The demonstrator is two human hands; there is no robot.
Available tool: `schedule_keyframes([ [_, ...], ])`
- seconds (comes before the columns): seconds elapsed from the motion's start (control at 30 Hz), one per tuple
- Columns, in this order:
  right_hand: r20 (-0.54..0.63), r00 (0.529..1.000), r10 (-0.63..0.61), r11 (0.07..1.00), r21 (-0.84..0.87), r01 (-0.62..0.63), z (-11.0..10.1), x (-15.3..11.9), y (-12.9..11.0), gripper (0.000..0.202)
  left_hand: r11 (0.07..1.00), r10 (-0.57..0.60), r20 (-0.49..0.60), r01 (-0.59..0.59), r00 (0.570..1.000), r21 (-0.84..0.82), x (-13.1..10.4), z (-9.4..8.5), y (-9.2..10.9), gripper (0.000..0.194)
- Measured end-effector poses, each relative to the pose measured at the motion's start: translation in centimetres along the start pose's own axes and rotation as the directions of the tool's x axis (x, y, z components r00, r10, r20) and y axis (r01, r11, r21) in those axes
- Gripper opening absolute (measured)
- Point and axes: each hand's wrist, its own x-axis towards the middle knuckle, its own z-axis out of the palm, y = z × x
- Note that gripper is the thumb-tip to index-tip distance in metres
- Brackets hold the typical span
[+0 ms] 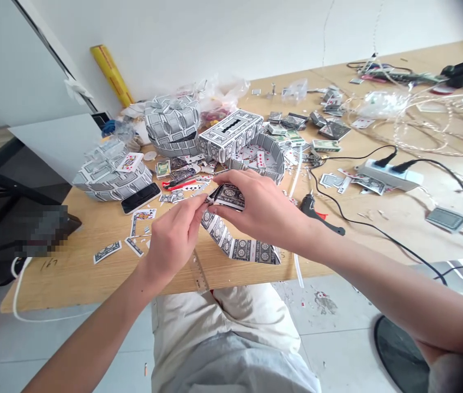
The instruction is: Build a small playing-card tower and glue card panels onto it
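Note:
A strip of joined playing cards [251, 250] with grey patterned backs curves down from my hands toward the table's front edge. My left hand [174, 234] pinches the strip's upper end between thumb and fingers. Around the same end, my right hand [251, 204] is closed, with a card [231, 196] between its thumb and fingers. Both hands' fingertips meet just above the table. Beneath the left hand lies a clear ruler [200, 273]. To the right of the right hand rests a black glue gun [311, 207].
Woven card baskets [112, 185], a card-covered box [231, 131] and a phone [141, 197] stand behind and left. A red cutter [180, 184] lies behind my hands. A power strip [390, 174] with black cables is at right. Loose cards [107, 252] lie at left.

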Motion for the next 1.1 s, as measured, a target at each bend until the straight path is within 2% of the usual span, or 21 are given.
schedule_keyframes([
  [0.07, -0.067, 0.997, -0.043, 0.999, 0.015, 0.044, 0.2, -0.6, -0.4, 0.042, 0.998, 0.057, -0.028, -0.057, 0.998, 0.009, -0.2, -0.2, 0.2, 0.022],
  [0.17, -0.136, 0.985, -0.109, 0.994, 0.004, 0.111, 0.4, -1.3, -0.9, 0.043, 0.997, 0.072, -0.018, -0.073, 0.997, -0.02, -0.3, -0.7, 0.6, 0.023],
  [0.33, -0.159, 0.968, -0.193, 0.981, -0.024, 0.191, 0.8, -2.2, -1.3, 0.027, 0.991, 0.129, -0.035, -0.129, 0.991, -0.017, -0.5, -1.5, 0.9, 0.029],
  [0.43, -0.155, 0.964, -0.215, 0.976, -0.003, 0.217, 1.2, -2.4, -1.3, 0.026, 0.99, 0.134, -0.042, -0.136, 0.99, -0.047, -0.6, -1.7, 0.9, 0.028],
  [0.6, -0.17, 0.956, -0.24, 0.969, 0.014, 0.246, 1.4, -2.6, -1.3, 0.029, 0.983, 0.08, -0.05, -0.087, 0.996, -0.161, -0.6, -2.2, 0.9, 0.027],
  [0.73, -0.183, 0.949, -0.256, 0.965, 0.013, 0.262, 1.4, -2.7, -1.3, 0.031, 0.981, 0.035, -0.034, -0.041, 0.999, -0.188, -0.5, -2.5, 1.1, 0.024],
  [0.93, -0.247, 0.93, -0.272, 0.959, 0.004, 0.282, 1.6, -2.9, -1.2, 0.03, 0.924, -0.146, 0.026, 0.145, 0.989, -0.354, -0.7, -2.5, 1.4, 0.021],
  [1.1, -0.284, 0.911, -0.298, 0.95, 0.007, 0.313, 1.6, -2.8, -1.1, 0.03, 0.897, -0.166, 0.016, 0.158, 0.986, -0.413, -0.8, -2.4, 1.2, 0.026],
])
